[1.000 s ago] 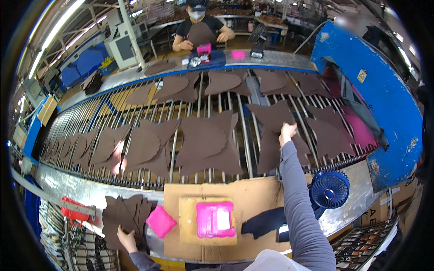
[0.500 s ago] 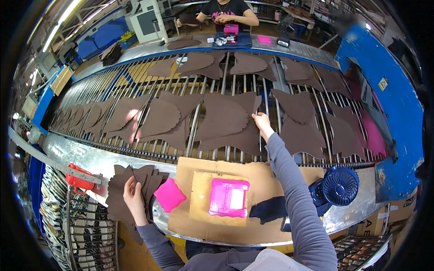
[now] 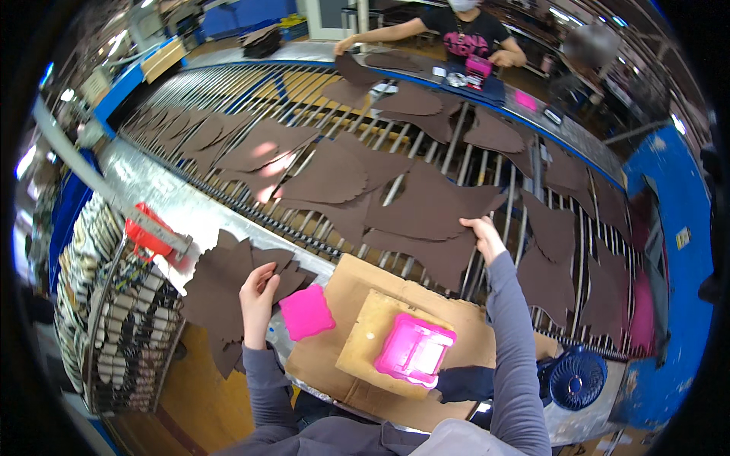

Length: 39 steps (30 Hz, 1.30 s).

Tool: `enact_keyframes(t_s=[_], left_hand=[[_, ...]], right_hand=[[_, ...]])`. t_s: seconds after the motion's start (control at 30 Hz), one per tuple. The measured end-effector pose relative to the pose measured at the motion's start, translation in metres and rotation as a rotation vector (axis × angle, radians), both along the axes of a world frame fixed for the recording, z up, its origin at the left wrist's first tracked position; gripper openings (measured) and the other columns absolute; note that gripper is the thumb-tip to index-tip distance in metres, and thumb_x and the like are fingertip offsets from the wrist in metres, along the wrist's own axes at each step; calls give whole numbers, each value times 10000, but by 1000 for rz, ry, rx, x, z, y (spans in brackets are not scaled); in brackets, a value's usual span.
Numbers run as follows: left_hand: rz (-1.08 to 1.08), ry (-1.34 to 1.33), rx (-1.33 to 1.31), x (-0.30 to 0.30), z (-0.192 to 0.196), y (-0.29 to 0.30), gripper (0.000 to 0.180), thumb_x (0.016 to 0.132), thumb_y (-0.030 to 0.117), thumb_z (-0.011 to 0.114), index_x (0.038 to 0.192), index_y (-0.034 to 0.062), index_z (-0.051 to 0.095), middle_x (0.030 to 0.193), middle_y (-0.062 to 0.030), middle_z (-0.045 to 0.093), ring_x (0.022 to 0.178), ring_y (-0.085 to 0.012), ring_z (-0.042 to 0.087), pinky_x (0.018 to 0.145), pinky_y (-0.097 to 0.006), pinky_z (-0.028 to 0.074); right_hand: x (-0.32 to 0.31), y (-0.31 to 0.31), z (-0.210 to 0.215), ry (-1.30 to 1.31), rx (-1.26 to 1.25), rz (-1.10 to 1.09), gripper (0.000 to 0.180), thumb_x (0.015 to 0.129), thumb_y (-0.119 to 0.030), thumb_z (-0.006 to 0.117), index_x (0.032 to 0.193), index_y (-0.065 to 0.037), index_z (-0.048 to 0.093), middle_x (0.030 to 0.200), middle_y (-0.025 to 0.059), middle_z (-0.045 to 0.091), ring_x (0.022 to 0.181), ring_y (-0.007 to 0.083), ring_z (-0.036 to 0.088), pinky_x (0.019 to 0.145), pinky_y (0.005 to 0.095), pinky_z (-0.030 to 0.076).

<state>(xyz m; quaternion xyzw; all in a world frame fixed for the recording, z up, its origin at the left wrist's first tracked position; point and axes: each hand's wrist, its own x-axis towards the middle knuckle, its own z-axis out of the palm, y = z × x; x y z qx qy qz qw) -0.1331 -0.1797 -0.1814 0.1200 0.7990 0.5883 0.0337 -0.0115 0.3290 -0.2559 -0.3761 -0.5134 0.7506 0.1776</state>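
My right hand reaches to the roller conveyor. Its thumb and fingers are closed on the edge of a dark brown cut piece, which lies over another brown piece. My left hand is at the table's left, with fingers loosely bent and a gap to the thumb. It is beside a fanned pile of brown cut pieces, and nothing shows in its grasp. Right of that hand lies a flat pink pad with a wavy edge. A pink frame-like block sits on a tan board.
Cardboard covers the table front. A blue fan stands right, near dark cloth. A red object hangs by a metal bar at left, above a wire rack. Across the conveyor, a person works beside a blue machine housing.
The view has turned, so the conveyor slants. My right hand is nearer the conveyor's front edge. Across from me, the co-worker's arm now stretches out to a brown piece on the conveyor.
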Motion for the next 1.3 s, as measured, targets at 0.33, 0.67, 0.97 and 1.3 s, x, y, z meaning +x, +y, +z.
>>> enact_keyframes(t_s=[0.33,0.67,0.97,1.3], left_hand=[[121,116,-11,0,0,-28,250,856,97,668,1101,46,674,1030,-71,689,940,-169,637,834,-303,485],[606,101,-100,10,0,-151,304,969,248,558,1163,28,639,1022,-108,702,916,-174,652,817,-296,496],[561,-378,375,-26,-55,-170,436,972,426,514,947,11,647,733,-54,632,643,-133,586,573,-270,444],[4,-262,1075,14,61,-74,276,803,-138,597,920,104,534,816,26,535,737,-69,575,622,-185,472]], right_hand=[[-26,-65,156,195,137,79,511,819,14,665,1299,-30,498,1260,130,575,1150,275,550,974,398,458],[-111,-243,187,-50,-6,846,739,831,-185,750,1389,47,325,1252,136,541,1099,226,560,894,351,495],[-1,-234,253,102,334,769,548,905,-267,645,1390,-93,461,1284,55,552,1121,150,532,955,335,391],[90,-294,268,132,408,1000,499,927,-193,621,1382,-52,470,1272,124,596,1133,180,565,1004,330,419]])
